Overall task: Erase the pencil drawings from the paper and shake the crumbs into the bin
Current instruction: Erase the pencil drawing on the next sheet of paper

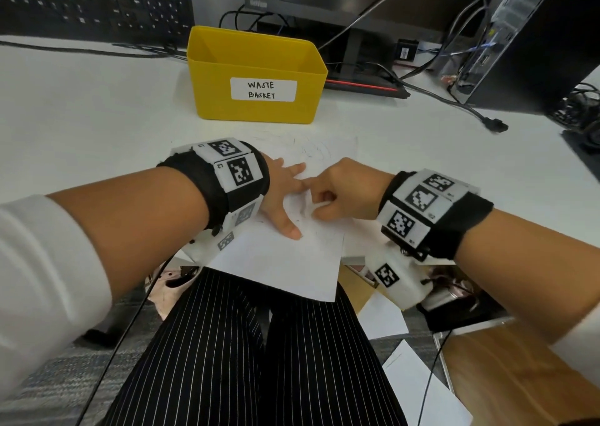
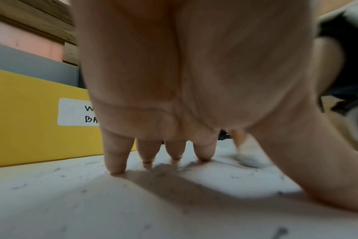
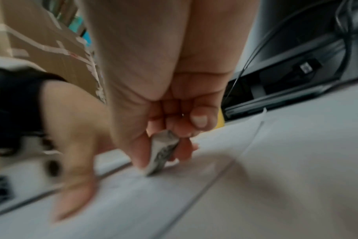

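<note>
A white sheet of paper [image 1: 285,263] lies on the desk, its near corner hanging over the edge above my lap. Faint pencil scribbles [image 1: 311,149] show near its far edge. My left hand [image 1: 282,195] presses flat on the sheet with straight, spread fingers [image 2: 115,160]. Grey crumbs [image 2: 18,186] dot the paper around it. My right hand [image 1: 341,192] pinches a smudged white eraser [image 3: 164,152], its tip down on the paper beside the left thumb. The yellow bin [image 1: 256,78] labelled "WASTE BASKET" stands just beyond the sheet.
A monitor stand [image 1: 360,68], cables [image 1: 454,104] and a computer tower [image 1: 526,36] crowd the back right of the desk [image 1: 81,117]. A keyboard [image 1: 94,3] sits at the back left. Loose paper sheets [image 1: 418,390] lie on the floor to my right.
</note>
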### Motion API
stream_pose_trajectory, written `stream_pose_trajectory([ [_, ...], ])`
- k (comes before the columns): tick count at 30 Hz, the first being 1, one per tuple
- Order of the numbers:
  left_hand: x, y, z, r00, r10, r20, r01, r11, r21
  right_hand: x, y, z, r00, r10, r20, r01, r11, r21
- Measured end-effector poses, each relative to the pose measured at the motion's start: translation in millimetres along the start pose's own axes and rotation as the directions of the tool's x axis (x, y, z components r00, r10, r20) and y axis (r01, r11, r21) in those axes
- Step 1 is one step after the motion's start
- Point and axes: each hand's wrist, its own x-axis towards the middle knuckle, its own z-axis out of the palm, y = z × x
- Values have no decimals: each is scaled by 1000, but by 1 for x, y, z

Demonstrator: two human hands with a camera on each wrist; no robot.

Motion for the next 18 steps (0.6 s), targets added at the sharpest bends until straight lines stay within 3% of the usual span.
stream_pose_trajectory([
  [3, 1, 0, 0, 1000, -3, 3, 3, 1000, 4, 9, 11, -7, 997, 60, -46, -56, 996, 72],
  [6, 1, 0, 0, 1000, -10, 0, 10, 1000, 8, 15, 16, -6, 993, 73, -90, -71, 997, 22],
  [10, 3, -1, 0, 1000, -13, 3, 13, 1000, 26, 1, 4, 7, 998, -13, -59, 9, 997, -74],
  [13, 3, 0, 1, 1000, -14, -1, 14, 999, 30, -10, -1, 10, 997, -72, 19, 73, 997, -33],
  [15, 2, 0, 1, 1000, -17, -6, 17, 1000, 25, -5, 6, 3, 998, -42, 47, 42, 999, 9],
  [18, 0, 1, -1, 1000, -12, -8, 12, 1000, 15, 11, 25, -10, 996, 86, -16, -85, 995, 50],
])
